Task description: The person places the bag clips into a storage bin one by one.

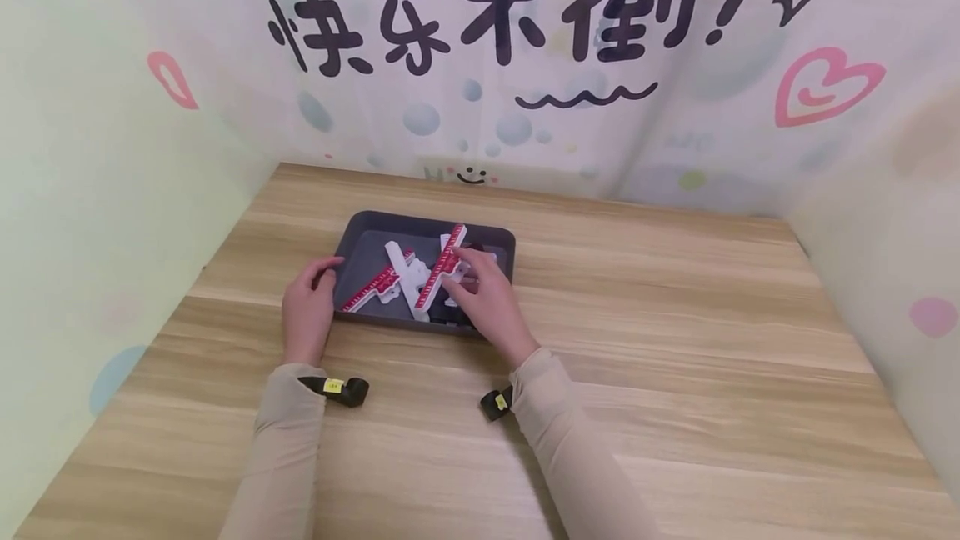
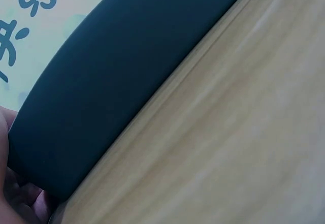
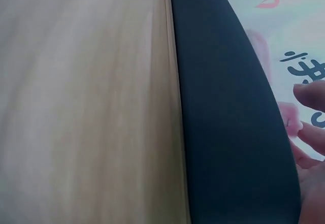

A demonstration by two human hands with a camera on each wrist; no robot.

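A dark grey tray [image 1: 371, 223] lies on the wooden table with several clips in it. At its left side my left hand [image 1: 307, 307] holds the rim; the left wrist view shows fingers [image 2: 26, 196] at the tray's corner. Over the tray's right half, my right hand [image 1: 487, 298] pinches a red-and-white ruler clip [image 1: 437, 280] between thumb and fingers. Another red-and-white ruler clip [image 1: 372, 286] lies slanted to the left. Between these two sits a white clip [image 1: 405, 277]. Under and beside my right hand, black and white pieces are partly hidden.
The wooden table [image 1: 675, 340] extends around the tray. Behind it hangs a pale printed curtain [image 1: 480, 123] with dark lettering, and pale walls rise on both sides. Black straps with small cameras [image 1: 352, 391] sit on both wrists.
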